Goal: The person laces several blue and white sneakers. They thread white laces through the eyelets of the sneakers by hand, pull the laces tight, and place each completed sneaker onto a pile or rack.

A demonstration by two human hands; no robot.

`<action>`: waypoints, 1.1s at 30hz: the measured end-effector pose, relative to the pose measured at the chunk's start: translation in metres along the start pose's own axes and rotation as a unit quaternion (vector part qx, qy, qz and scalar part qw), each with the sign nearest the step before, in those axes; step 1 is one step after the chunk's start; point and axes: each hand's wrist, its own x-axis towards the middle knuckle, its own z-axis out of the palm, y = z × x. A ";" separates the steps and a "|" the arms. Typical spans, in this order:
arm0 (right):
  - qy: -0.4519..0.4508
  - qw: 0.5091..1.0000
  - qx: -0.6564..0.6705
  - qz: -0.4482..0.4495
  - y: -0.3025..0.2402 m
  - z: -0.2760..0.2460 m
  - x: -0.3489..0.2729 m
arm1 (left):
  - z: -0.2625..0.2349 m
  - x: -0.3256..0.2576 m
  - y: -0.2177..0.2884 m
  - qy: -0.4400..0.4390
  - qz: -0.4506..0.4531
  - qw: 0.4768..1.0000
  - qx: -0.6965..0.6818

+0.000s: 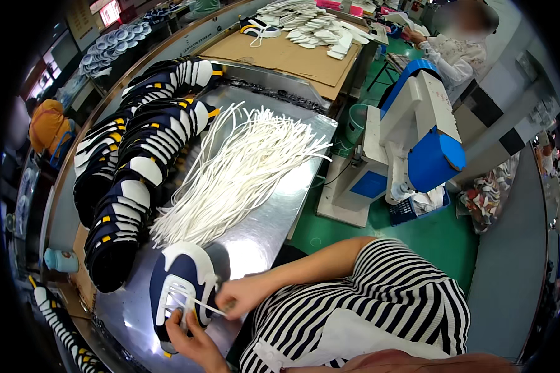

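Observation:
A navy and white shoe upper [190, 258] lies on the metal tabletop at the near edge, toe pointing away from me. A white shoelace [200, 303] runs through some of its eyelets and is drawn out to the right. My right hand [246, 294] is closed on that lace beside the upper. Low on the lacing area, my left hand [196, 343] grips the upper, thumb and fingers at the eyelet rows; exactly what lies between the fingertips is partly hidden. Just beyond the upper spreads a large bundle of loose white laces [242, 171].
Long rows of stacked navy and white uppers [158, 143] line the table's left side. Past its far edge, cardboard [280, 56] bears white pieces and one laced upper [258, 28]. A white and blue machine [417, 118] stands right; a person [457, 53] works behind it.

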 end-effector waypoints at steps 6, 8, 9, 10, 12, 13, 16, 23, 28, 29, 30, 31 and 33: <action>-0.037 0.991 0.066 0.108 -0.040 -0.002 -0.009 | 0.006 0.003 -0.047 -0.086 -0.008 0.996 0.035; 0.036 0.979 0.094 0.175 -0.054 -0.018 0.010 | 0.021 -0.002 -0.059 -0.119 0.027 0.987 0.102; 0.080 0.969 0.113 0.206 -0.063 -0.028 0.015 | 0.020 0.009 -0.037 -0.151 0.004 0.981 0.123; 0.143 0.965 0.183 0.123 -0.025 -0.028 0.016 | 0.018 0.020 -0.023 -0.218 -0.040 0.965 0.142; 0.213 0.972 0.068 0.069 -0.034 -0.035 0.028 | 0.020 0.026 -0.027 -0.197 0.004 0.968 0.155; 0.219 0.973 0.027 0.067 -0.034 -0.034 0.032 | 0.018 0.029 -0.030 -0.203 -0.028 0.973 0.109; 0.243 0.968 -0.036 0.047 -0.025 -0.032 0.042 | 0.016 0.032 -0.032 -0.242 -0.158 0.957 0.006; 0.250 0.965 -0.050 0.065 -0.013 -0.025 0.043 | 0.020 0.031 -0.026 -0.236 -0.181 0.954 -0.033; 0.283 0.955 -0.083 0.018 -0.008 -0.023 0.047 | 0.033 0.026 -0.028 -0.176 -0.164 0.970 0.034; 0.292 0.953 -0.081 0.010 -0.007 -0.023 0.046 | 0.032 0.029 -0.026 -0.183 -0.169 0.967 0.043; 0.295 0.953 -0.073 0.014 -0.007 -0.021 0.045 | 0.031 0.029 -0.025 -0.190 -0.176 0.964 0.053; 0.298 0.952 -0.065 0.018 -0.009 -0.020 0.040 | 0.031 0.028 -0.026 -0.184 -0.158 0.969 0.058; 0.257 0.962 -0.064 0.061 -0.021 -0.022 0.024 | 0.030 0.026 -0.029 -0.169 -0.121 0.976 0.069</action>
